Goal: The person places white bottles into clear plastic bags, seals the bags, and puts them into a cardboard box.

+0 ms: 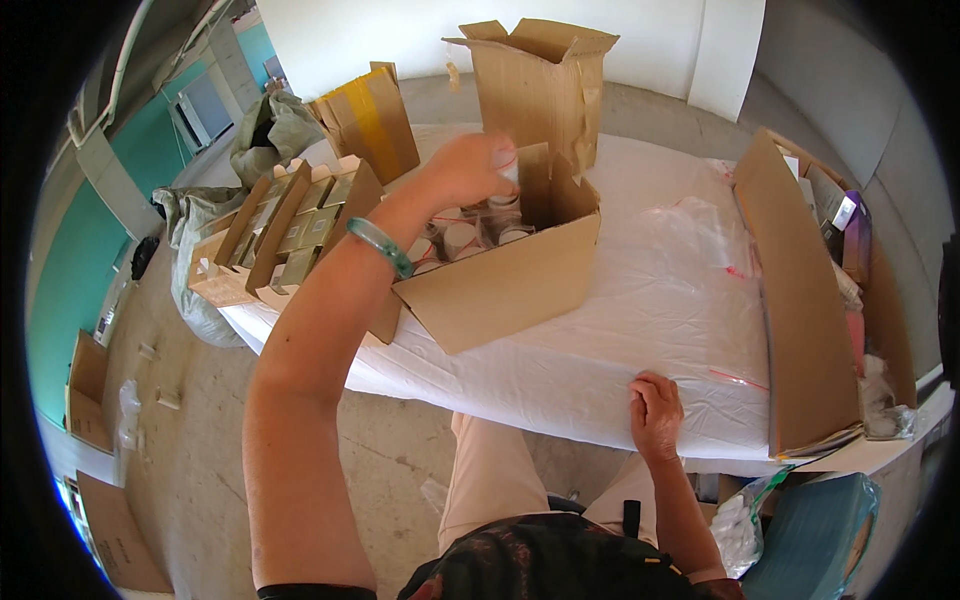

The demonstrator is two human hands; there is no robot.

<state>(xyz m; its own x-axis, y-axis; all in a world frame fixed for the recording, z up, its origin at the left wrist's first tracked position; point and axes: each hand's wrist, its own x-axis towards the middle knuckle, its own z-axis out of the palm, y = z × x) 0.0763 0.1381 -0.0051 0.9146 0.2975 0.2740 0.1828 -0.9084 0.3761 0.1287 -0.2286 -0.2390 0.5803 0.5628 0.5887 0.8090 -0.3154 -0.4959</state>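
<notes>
Over the cardboard box (510, 290) on the table, my left hand (468, 172) is closed round a white cylindrical container (509, 172) in a clear bag. A green bangle (380, 246) circles that wrist. Several similar bagged containers (461, 240) with white round tops stand in the left part of the box; its right part shows bare cardboard wall. On the near edge of the white-covered table (660, 330) rests my right hand (656, 412), its fingers curled and nothing visible in them.
Left of the box sit open cartons of small boxes (310, 228). Behind are a yellow-taped carton (368, 120) and a tall open carton (545, 85). A large carton of mixed goods (805, 290) borders the right side. Clear plastic bags (690, 235) lie on the cloth.
</notes>
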